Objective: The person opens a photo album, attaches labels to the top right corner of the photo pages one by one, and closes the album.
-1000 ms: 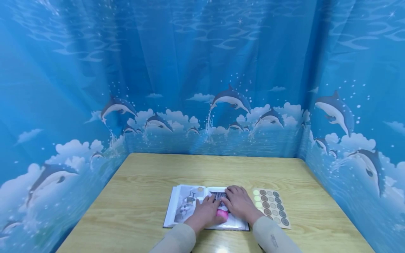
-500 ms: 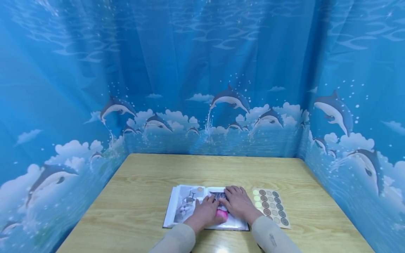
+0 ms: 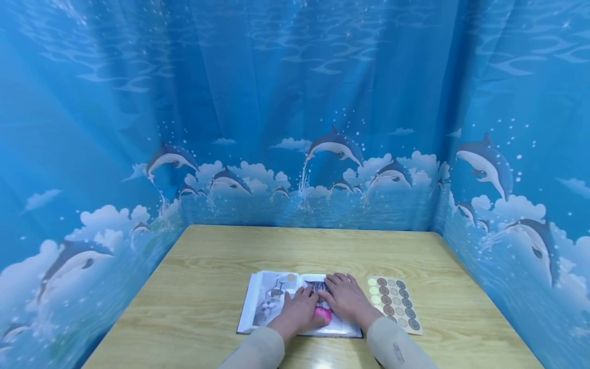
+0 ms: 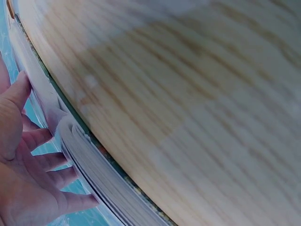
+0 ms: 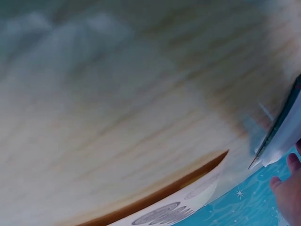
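Note:
An open book [image 3: 248, 307] with a photo-like picture on its left page lies near the front of the table. My left hand [image 3: 298, 311] rests on the right page, fingers straight and spread, beside a pink patch [image 3: 323, 314] of the picture there. Flat on that same page, further right, is my right hand [image 3: 349, 298], its thumb close to the left fingertips. In the left wrist view, the left hand's fingers [image 4: 61, 179] touch the pages above the thick page block [image 4: 101, 181]. The right wrist view catches only part of the right hand [image 5: 288, 190] by the book's edge [image 5: 277, 125].
Right of the book lies a sheet of round stickers [image 3: 397, 303] in several columns, some spots pale yellow. A round tan sticker [image 3: 291, 277] sits at the top of the left page. The wooden table [image 3: 207, 266] is enclosed by blue dolphin-print curtains [image 3: 258, 128].
My right hand has slid slightly to the left over the page, its thumb closer to the left fingers. The left hand has stayed in place.

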A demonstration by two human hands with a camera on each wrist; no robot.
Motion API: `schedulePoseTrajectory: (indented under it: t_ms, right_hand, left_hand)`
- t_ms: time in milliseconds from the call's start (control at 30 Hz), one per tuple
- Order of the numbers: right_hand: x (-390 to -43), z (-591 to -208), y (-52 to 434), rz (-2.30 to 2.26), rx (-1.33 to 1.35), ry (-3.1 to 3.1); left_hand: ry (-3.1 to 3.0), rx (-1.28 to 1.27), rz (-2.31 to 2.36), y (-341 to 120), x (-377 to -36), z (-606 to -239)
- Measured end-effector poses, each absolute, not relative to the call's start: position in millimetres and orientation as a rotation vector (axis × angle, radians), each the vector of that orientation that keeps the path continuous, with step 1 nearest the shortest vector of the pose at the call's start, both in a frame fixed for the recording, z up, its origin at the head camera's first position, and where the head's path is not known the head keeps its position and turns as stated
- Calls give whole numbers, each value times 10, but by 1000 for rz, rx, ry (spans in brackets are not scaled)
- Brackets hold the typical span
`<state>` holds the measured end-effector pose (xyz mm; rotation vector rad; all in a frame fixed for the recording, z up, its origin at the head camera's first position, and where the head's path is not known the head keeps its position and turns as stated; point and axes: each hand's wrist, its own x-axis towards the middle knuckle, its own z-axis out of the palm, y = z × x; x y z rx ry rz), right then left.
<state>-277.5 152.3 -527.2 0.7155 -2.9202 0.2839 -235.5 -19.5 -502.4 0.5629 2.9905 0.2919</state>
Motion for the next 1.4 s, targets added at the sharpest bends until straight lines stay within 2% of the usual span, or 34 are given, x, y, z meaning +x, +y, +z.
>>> schedulePoseTrajectory:
  t_ms: [1400]
  right_hand:
    - [-2692,-5261,1653,309,701,-2847]
  left_hand:
    - [3008,564,274,-202,-2345,-5020]
